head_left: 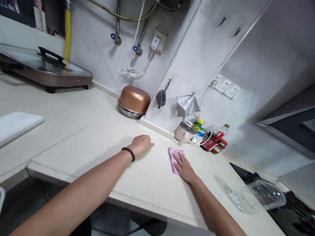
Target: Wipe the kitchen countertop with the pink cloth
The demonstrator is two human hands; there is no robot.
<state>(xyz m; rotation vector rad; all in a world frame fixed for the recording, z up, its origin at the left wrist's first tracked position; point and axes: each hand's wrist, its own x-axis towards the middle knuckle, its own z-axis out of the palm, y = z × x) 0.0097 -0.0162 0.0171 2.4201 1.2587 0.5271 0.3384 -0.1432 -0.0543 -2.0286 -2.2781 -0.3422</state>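
Note:
My right hand [184, 168] presses down on a folded pink cleaning cloth [171, 152] on the white countertop [147, 173]. Its fingers lie over the cloth, whose left and far edges stick out. To the left, my left hand [141, 144] rests low at the counter with its fingers curled in and the thumb pointing right; nothing shows in it. A dark bead bracelet [129, 153] circles that wrist. Beyond the cloth, a cream pot with a glass lid [183, 131] stands against the wall.
An upturned copper-coloured pot [135, 98] sits at the back wall. Packets and bottles [215, 141] crowd the back corner. A clear plastic container [258, 196] lies near the black hob [242, 172]. On the left are an electric pan [69, 80] and a white board [19, 124].

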